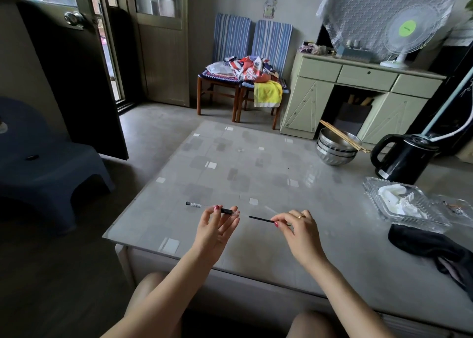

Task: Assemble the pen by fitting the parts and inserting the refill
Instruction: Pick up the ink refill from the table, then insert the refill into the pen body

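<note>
Head view: my left hand [215,226] pinches the clear plastic pen barrel with a black grip [228,211] between thumb and forefinger, other fingers loose. My right hand [297,225] pinches the thin black refill [259,218], its tip pointing at the barrel, a small gap between them. Left of the barrel, the clear pen cap with a black end [193,204] lies on the grey glass-topped table [230,168].

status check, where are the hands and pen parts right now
Left hand pinching the pen barrel, clear of the table. Right hand holding the black refill, tip aimed at the barrel, not yet inserted. Gap between them clear.
</note>
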